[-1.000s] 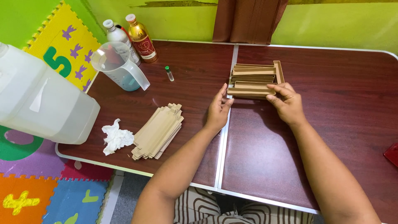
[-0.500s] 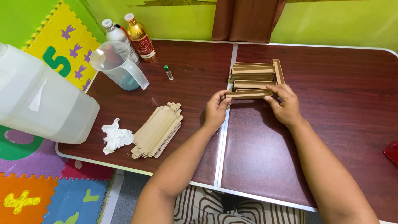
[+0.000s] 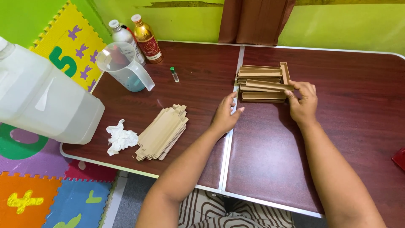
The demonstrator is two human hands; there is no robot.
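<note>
Right hand point(image 3: 304, 104) pinches the end of one long, narrow brown cardboard box point(image 3: 270, 85), thumb and fingers closed on it, holding it slightly tilted across the pile of folded boxes point(image 3: 261, 76) of the same kind, which sits on the dark red-brown folding table point(image 3: 346, 84) just right of its centre seam. Left hand point(image 3: 225, 114) lies on the table beside the pile, fingers loosely spread, gripping nothing. Stack of flat, unfolded cardboard blanks point(image 3: 162, 133) near the front edge, crumpled white tissue point(image 3: 120, 137) just beside it. Clear measuring jug point(image 3: 124, 67) holds a little bluish liquid at the bottom. Behind it, two capped bottles: one amber-gold point(image 3: 145, 38), one pale grey point(image 3: 122, 36). Small vial with green cap point(image 3: 174, 74) stands alone. Large translucent white jerrycan point(image 3: 42, 101) at left; contents cannot be told.
</note>
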